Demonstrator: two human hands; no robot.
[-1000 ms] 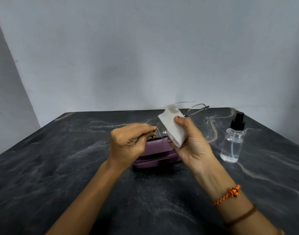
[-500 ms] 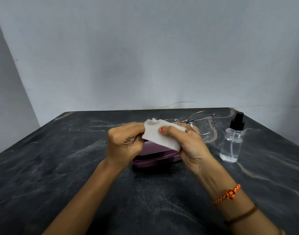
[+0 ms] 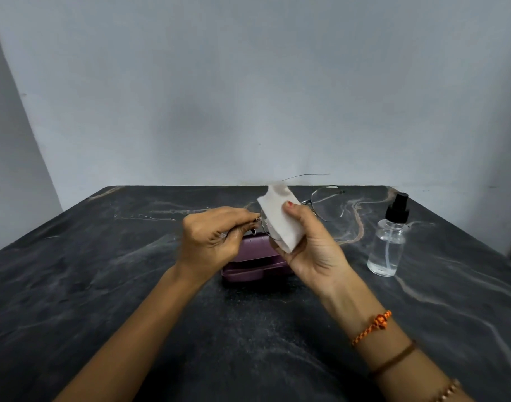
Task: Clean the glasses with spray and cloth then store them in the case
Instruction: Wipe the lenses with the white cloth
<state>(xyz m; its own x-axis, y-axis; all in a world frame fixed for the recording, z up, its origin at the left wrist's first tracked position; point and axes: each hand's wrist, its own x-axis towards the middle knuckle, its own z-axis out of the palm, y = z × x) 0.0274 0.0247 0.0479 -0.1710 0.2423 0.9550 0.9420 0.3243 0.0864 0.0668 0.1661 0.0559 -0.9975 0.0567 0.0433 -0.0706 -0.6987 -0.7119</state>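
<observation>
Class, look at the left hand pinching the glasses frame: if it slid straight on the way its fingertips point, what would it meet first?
The left hand points rightward, so it would probably first meet the white cloth wrapped over the lens of the glasses in the right hand. Depth is unclear from one view.

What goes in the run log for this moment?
step: wiping lens | left hand: holds glasses | right hand: cloth on lens | case: shut, on table | spray bottle: upright, untouched

Dim, even light; soft shadows; wide-angle bending at edges.
</observation>
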